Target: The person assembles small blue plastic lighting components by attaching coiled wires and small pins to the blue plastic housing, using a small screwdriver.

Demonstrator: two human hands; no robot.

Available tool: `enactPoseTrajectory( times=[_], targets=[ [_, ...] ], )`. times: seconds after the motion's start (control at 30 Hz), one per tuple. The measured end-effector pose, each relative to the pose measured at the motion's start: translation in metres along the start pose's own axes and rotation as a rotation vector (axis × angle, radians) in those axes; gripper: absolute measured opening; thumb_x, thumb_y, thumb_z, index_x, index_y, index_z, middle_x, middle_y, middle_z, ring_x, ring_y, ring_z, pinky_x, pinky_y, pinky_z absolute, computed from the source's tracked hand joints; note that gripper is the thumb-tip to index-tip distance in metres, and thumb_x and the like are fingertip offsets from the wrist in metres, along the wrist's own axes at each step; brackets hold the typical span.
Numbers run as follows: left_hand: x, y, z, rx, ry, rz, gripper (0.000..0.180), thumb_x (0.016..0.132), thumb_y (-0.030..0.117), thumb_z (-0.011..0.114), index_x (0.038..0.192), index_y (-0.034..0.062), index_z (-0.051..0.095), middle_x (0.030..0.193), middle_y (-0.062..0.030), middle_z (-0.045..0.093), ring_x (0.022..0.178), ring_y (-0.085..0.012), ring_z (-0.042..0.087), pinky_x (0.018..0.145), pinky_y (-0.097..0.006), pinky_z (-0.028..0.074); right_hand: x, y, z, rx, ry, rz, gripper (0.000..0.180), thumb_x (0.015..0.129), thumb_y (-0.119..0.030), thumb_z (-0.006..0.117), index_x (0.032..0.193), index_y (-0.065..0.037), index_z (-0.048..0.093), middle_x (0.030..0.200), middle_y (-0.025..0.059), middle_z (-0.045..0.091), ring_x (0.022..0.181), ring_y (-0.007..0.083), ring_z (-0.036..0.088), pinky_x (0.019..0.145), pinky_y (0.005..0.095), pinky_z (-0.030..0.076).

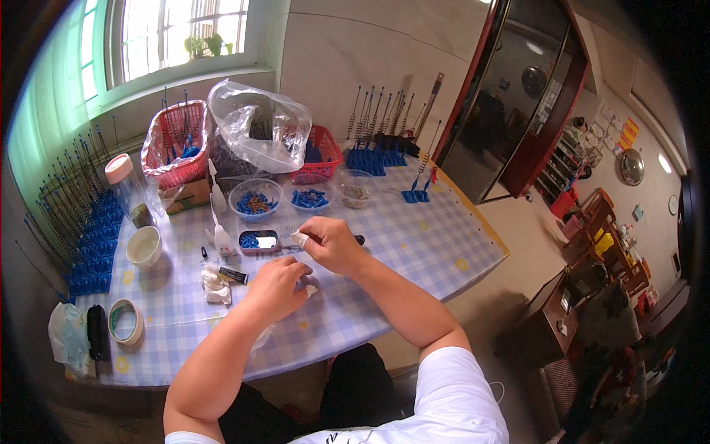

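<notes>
Over the near middle of the table, my right hand (334, 246) pinches a small white piece, maybe tissue (299, 238), between thumb and fingers. My left hand (277, 290) is low over the tablecloth with its fingers curled together. What it holds, if anything, is hidden; a bit of white shows beside its fingertips. Just beyond both hands lies a small oblong tin (260, 241) with blue bits in it. A white squeeze bottle with a long nozzle (224, 240) stands left of the tin. Nearer my left hand are a black tube (234, 274) and crumpled white tissue (215, 284).
Clear bowls of small parts (255, 201) stand behind the tin. Farther back are red baskets (179, 172) and a clear plastic bag (259, 126). Blue stands with upright spring wires (96, 251) line the left edge. A tape roll (126, 323) and white cup (144, 246) sit at left.
</notes>
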State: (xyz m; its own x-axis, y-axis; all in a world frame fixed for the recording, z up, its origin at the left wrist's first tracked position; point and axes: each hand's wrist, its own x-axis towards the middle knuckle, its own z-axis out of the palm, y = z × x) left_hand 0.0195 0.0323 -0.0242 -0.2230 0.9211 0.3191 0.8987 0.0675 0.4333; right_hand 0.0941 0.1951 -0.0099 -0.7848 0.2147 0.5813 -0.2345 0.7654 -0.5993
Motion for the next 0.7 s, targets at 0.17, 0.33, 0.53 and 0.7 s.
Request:
enactPoseTrajectory(
  times=[0.17,0.33,0.53,0.7],
  targets=[
    [-0.001,-0.002,0.0,-0.001,0.0,-0.004,0.031,0.069,0.014,0.068,0.099,0.0049,0.069,0.096,-0.0147,0.064,0.091,-0.0329,0.062,0.082,-0.041,0.049,0.001,0.0,0.002,0.008,-0.008,0.018,0.011,0.08,-0.006,0.064,0.086,0.003,0.065,0.075,0.0111,0.062,0.063,0.0151,0.057,0.057,0.0292,0.046],
    [0.0,-0.005,0.0,-0.005,-0.001,0.033,0.032,0.068,0.013,0.067,0.099,0.0048,0.067,0.095,-0.0145,0.063,0.09,-0.0333,0.061,0.08,-0.041,0.05,0.004,0.002,-0.002,-0.02,0.023,0.013,0.013,0.081,-0.009,0.064,0.087,0.002,0.066,0.075,0.0105,0.063,0.063,0.0146,0.057,0.057,0.0295,0.046],
    [0.002,-0.007,0.006,0.036,0.051,0.109,0.029,0.069,0.015,0.068,0.096,0.0054,0.067,0.093,-0.0137,0.063,0.085,-0.0336,0.062,0.077,-0.041,0.05,0.019,0.01,-0.033,-0.068,0.06,0.24,0.021,0.08,-0.016,0.065,0.09,0.001,0.068,0.081,0.0158,0.067,0.073,0.0264,0.065,0.068,0.0359,0.05],
    [-0.003,-0.009,0.003,0.097,-0.029,0.068,0.031,0.071,0.018,0.068,0.1,0.0057,0.066,0.096,-0.0134,0.062,0.092,-0.0317,0.06,0.081,-0.041,0.048,0.066,0.019,-0.078,-0.083,-0.141,0.43,0.027,0.08,-0.024,0.068,0.092,0.0,0.069,0.08,0.0131,0.069,0.071,0.0189,0.064,0.068,0.034,0.05]
  ],
)
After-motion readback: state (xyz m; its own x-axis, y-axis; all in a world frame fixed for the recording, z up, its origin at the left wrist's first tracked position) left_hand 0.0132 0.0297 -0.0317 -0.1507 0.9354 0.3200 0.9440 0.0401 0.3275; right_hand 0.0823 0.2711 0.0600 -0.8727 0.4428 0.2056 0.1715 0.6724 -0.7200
